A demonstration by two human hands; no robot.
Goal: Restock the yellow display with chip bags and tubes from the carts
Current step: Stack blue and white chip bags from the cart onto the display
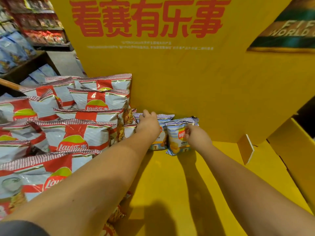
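Note:
Two small light-blue chip bags stand against the back wall of the yellow display [170, 176]. My left hand [148, 123] lies over the top of the left small bag [162, 138], fingers curled on its upper edge. My right hand [196, 136] grips the front of the right small bag [176, 142], which stands upright on the shelf floor. Several large red-and-white chip bags [81, 132] fill the left part of the display in stacked rows.
The yellow back panel [170, 79] carries big red characters. A yellow side wall [294, 150] and a small upright divider [246, 149] stand at the right. Store shelves with snack bags [34, 31] run along the far left.

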